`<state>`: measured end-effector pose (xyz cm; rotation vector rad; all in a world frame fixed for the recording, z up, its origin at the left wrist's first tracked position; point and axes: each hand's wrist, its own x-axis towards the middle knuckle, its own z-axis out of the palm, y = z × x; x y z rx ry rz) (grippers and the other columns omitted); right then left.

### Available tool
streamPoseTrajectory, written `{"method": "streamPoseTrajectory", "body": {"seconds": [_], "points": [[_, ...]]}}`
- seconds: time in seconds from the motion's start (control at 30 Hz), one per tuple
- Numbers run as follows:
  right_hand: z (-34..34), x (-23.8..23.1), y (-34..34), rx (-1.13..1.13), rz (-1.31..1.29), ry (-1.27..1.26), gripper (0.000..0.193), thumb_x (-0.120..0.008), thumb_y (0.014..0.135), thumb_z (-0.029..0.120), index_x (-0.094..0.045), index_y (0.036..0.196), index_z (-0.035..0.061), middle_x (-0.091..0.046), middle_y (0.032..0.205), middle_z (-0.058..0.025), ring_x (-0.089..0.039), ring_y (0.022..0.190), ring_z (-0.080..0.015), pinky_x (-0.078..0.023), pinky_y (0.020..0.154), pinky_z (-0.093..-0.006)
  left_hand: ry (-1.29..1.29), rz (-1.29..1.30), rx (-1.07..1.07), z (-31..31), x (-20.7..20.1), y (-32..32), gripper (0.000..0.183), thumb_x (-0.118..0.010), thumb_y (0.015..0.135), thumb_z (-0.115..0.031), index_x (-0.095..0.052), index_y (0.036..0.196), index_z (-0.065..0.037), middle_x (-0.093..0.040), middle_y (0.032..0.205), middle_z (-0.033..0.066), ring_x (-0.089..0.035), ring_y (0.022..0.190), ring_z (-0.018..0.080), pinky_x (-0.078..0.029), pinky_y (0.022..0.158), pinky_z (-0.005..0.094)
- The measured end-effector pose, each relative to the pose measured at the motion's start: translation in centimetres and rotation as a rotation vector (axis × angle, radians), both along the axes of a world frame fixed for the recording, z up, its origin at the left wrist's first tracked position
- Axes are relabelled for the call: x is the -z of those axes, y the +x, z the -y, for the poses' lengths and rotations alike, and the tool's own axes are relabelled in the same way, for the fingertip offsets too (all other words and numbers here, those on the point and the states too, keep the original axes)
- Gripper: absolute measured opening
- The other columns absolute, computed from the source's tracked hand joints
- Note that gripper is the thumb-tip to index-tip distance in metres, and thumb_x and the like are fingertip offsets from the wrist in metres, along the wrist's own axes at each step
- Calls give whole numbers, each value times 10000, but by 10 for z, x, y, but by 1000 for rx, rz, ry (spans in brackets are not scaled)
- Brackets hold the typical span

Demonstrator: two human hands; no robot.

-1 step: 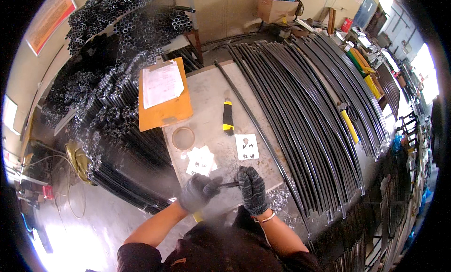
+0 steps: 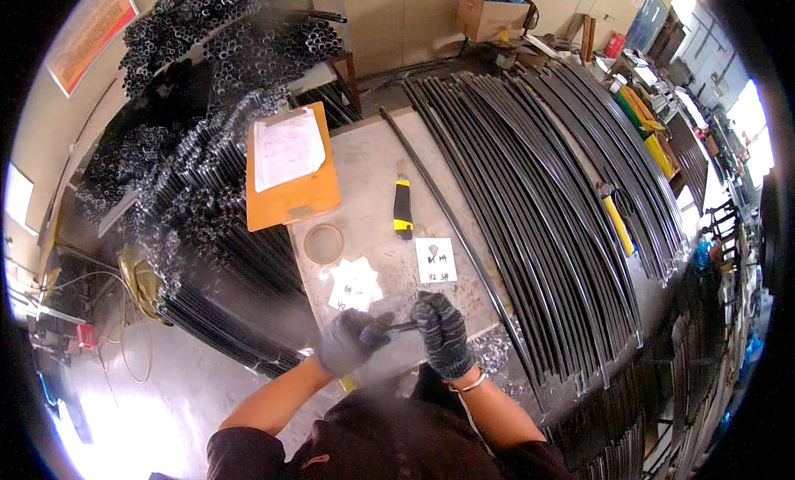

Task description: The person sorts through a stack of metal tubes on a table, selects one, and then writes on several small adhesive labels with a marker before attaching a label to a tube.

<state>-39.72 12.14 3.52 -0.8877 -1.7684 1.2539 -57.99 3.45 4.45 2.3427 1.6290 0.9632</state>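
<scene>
Both my hands wear dark grey knit gloves and meet above the near edge of a grey work table (image 2: pixel 364 153). A short, thin black rod (image 2: pixel 404 326) spans the gap between them; its exact kind is not clear. My left hand (image 2: pixel 352 342) is closed around its left end, thumb toward the right. The right end is pinched in the fingers of my right hand (image 2: pixel 443 335). Just beyond the right hand lies a white card (image 2: pixel 436 273) with black handwriting. A small pile of similar cards (image 2: pixel 354 283) is beyond my left hand.
A black-and-yellow handled knife (image 2: pixel 402 208), a tape roll (image 2: pixel 308 246) and an orange clipboard (image 2: pixel 327 186) lie farther back. One long tube (image 2: pixel 439 198) crosses the table beside rows of dark tubes (image 2: pixel 530 215). Stacked tubes (image 2: pixel 224 182) fill the left; a yellow-handled hammer (image 2: pixel 617 219) rests right.
</scene>
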Motion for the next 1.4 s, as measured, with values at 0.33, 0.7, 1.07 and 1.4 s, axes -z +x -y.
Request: {"method": "streamPoseTrajectory", "body": {"seconds": [0.33,0.7,1.07,1.4], "points": [[-107,-25,65,-52,87,197,367,-676,818,196,-553,1104,2,-600,1067,-201,-569,1022,-345,-456,893,-391,-444,-282,-739,-98,5,-27,453,-449,893,-158,-407,1343,-125,-629,872,147,-606,665,290,-488,578,390],[-294,-1,290,479,1125,586,397,-592,800,267,-573,1142,67,-614,1091,-170,-582,998,-330,-457,886,-410,-275,-1041,-676,-177,44,-57,402,-448,859,-176,-515,1253,-133,-485,1257,154,-486,1140,297,-390,951,427],[-274,-2,228,416,1342,463,544,-642,755,469,-568,1055,21,-565,1070,-163,-541,1003,-328,-433,885,-447,-774,1408,-269,-188,54,170,519,-697,820,-200,-472,1246,-8,-550,1213,107,-506,1095,185,-401,983,295],[-262,16,218,190,1193,222,877,-614,734,625,-448,1254,-61,-515,1233,-271,-511,1124,-398,-422,943,-447,-909,1600,-642,-230,100,214,547,-752,766,-173,-442,1185,-9,-621,1062,124,-602,926,228,-525,741,369]]}}
